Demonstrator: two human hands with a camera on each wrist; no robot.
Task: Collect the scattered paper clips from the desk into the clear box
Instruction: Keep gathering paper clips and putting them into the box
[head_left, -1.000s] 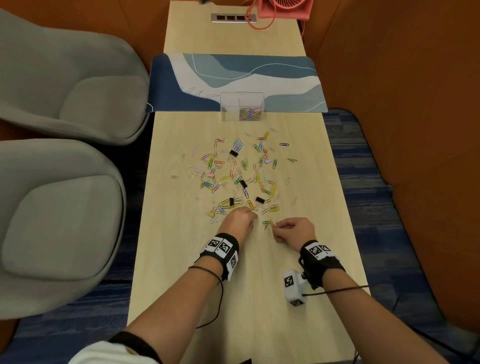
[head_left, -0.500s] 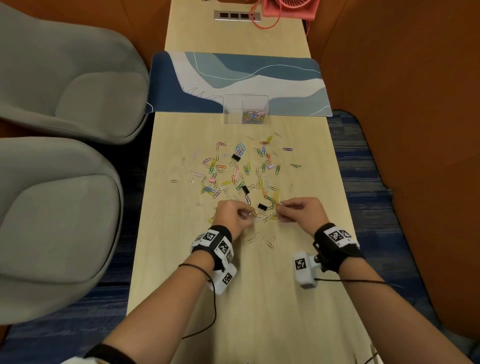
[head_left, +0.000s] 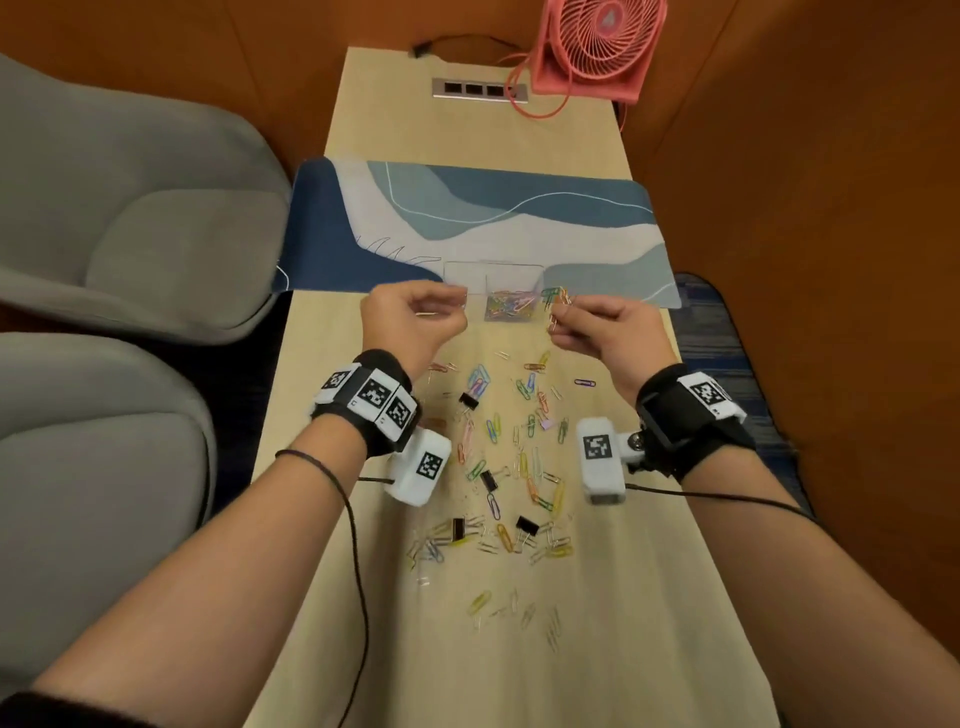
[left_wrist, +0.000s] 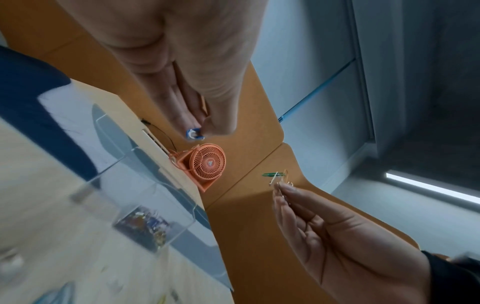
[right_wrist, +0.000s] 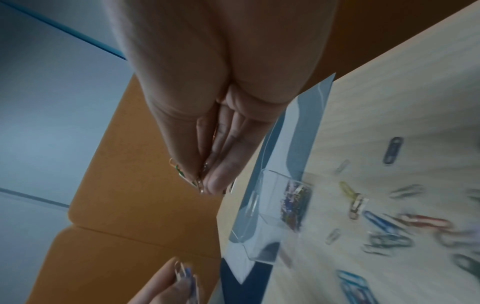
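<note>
The clear box (head_left: 493, 266) stands at the desk mat's near edge with coloured paper clips (head_left: 511, 307) in its right part. My left hand (head_left: 457, 307) hovers just left of the box and pinches a few clips, one of them blue (left_wrist: 193, 133). My right hand (head_left: 558, 312) hovers at the box's right edge, pinching green and orange clips (head_left: 556, 297). Both hands are above the desk. Many scattered paper clips (head_left: 498, 467) lie on the desk behind the hands, toward me. The wrist views show the box (right_wrist: 272, 216) below the right hand's fingertips (right_wrist: 213, 183).
Black binder clips (head_left: 470, 400) lie mixed in with the pile. The blue-and-white desk mat (head_left: 493, 218) crosses the desk behind the box. A pink fan (head_left: 592, 47) and a socket strip (head_left: 478, 89) sit at the far end. Grey chairs (head_left: 130, 208) stand left; orange walls enclose the desk.
Both hands have lifted off the near edge of the pile and moved away from me to the clear box, each carrying pinched paper clips.
</note>
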